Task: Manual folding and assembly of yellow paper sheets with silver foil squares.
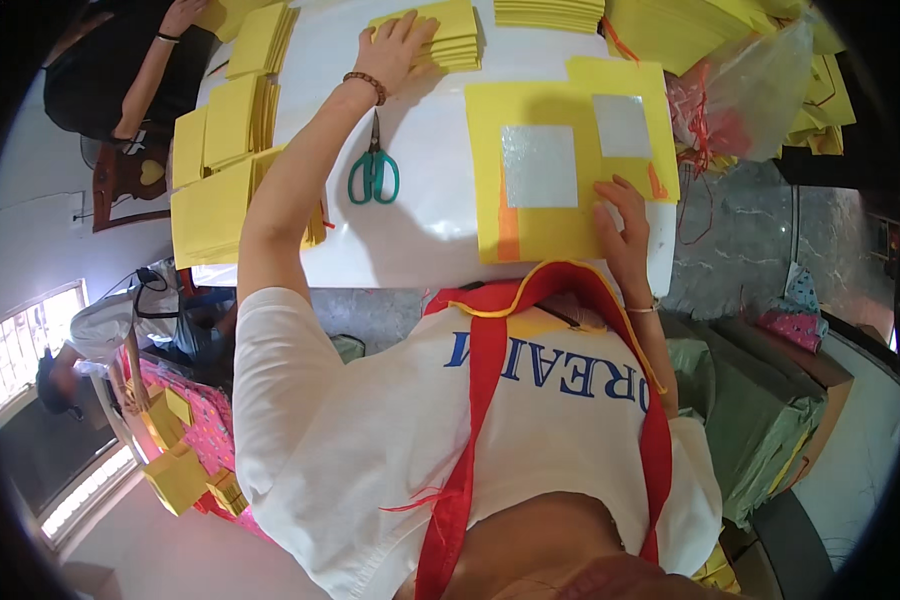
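My left hand [395, 50] lies spread across the top of a stack of yellow paper packets [450, 32] at the table's far side, with a beaded bracelet on its wrist. My right hand [625, 228] rests at the right edge of a large yellow sheet [485, 170] bearing a silvery-white rectangle [540, 165] and an orange strip; its fingers are apart and slightly bent. A second yellow sheet [660, 95] with a similar rectangle is partly overlapped by the first. Between my arms lie scissors with green handles [374, 178], untouched.
Stacks of yellow paper [235, 120] line the white table's [420, 225] left side. A clear plastic bag [750, 95] with red strings sits at the right. Another person's arm [150, 80] reaches in at far left. A green-wrapped box [755, 415] stands to my right.
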`<state>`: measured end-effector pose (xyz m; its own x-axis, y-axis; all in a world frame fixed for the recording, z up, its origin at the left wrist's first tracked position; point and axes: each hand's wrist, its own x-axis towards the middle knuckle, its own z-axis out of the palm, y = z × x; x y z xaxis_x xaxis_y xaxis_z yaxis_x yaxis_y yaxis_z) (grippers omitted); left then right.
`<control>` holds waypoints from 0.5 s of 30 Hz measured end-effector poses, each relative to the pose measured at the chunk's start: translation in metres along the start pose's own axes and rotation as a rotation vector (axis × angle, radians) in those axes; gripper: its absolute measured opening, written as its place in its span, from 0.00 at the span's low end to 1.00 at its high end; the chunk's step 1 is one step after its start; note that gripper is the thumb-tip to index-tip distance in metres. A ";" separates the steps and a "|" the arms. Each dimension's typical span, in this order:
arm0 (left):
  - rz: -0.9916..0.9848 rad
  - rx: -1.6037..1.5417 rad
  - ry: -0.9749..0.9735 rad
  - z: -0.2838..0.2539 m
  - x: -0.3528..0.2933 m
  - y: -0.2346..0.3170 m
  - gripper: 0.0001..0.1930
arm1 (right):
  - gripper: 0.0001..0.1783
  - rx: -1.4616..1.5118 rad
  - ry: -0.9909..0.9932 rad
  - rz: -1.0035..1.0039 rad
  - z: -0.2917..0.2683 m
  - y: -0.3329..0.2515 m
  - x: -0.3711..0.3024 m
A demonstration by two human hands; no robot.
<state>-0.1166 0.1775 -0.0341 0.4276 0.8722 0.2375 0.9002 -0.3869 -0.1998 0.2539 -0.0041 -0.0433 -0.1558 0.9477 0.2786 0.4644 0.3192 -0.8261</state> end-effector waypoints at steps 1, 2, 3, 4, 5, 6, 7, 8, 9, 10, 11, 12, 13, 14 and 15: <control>-0.022 0.020 0.024 -0.006 -0.006 0.008 0.30 | 0.14 -0.019 -0.033 -0.013 0.000 0.002 -0.003; -0.019 0.008 0.010 -0.012 -0.013 0.016 0.30 | 0.14 -0.020 -0.041 0.004 0.000 0.003 -0.004; -0.001 -0.100 0.031 -0.021 -0.020 0.025 0.28 | 0.14 -0.027 -0.036 -0.020 0.002 0.004 -0.002; 0.016 -0.211 0.053 -0.030 -0.027 0.036 0.26 | 0.14 -0.034 -0.031 -0.042 0.003 0.004 -0.001; 0.087 -0.343 0.134 -0.039 -0.036 0.052 0.19 | 0.14 -0.036 -0.039 -0.026 0.004 0.006 -0.003; 0.083 -0.351 0.126 -0.050 -0.047 0.068 0.19 | 0.14 -0.034 -0.035 -0.043 0.005 0.007 -0.002; 0.088 -0.507 0.067 -0.061 -0.058 0.085 0.19 | 0.13 -0.033 -0.030 -0.060 0.006 0.010 0.000; 0.087 -0.662 0.007 -0.070 -0.070 0.100 0.19 | 0.13 -0.031 -0.040 -0.052 0.006 0.010 0.001; 0.105 -0.723 0.031 -0.073 -0.084 0.115 0.19 | 0.13 -0.041 -0.037 -0.061 0.006 0.008 0.001; 0.126 -0.781 0.059 -0.073 -0.096 0.128 0.18 | 0.13 -0.050 -0.031 -0.074 0.007 0.009 0.002; 0.129 -0.795 0.025 -0.078 -0.112 0.143 0.19 | 0.13 -0.047 -0.041 -0.072 0.009 0.011 -0.001; 0.135 -0.808 -0.006 -0.086 -0.123 0.157 0.20 | 0.12 -0.030 -0.038 -0.060 0.010 0.013 -0.001; 0.197 -0.795 0.050 -0.098 -0.128 0.168 0.22 | 0.12 -0.014 -0.035 -0.048 0.010 0.014 -0.003; 0.190 -0.796 0.049 -0.099 -0.133 0.171 0.22 | 0.12 -0.013 -0.042 -0.048 0.011 0.014 -0.003; 0.208 -0.717 0.019 -0.100 -0.140 0.174 0.23 | 0.12 0.025 -0.052 -0.027 0.011 0.013 -0.004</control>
<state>-0.0113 -0.0415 -0.0071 0.5904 0.7568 0.2805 0.6306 -0.6494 0.4249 0.2515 -0.0033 -0.0607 -0.2134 0.9372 0.2759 0.4378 0.3442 -0.8306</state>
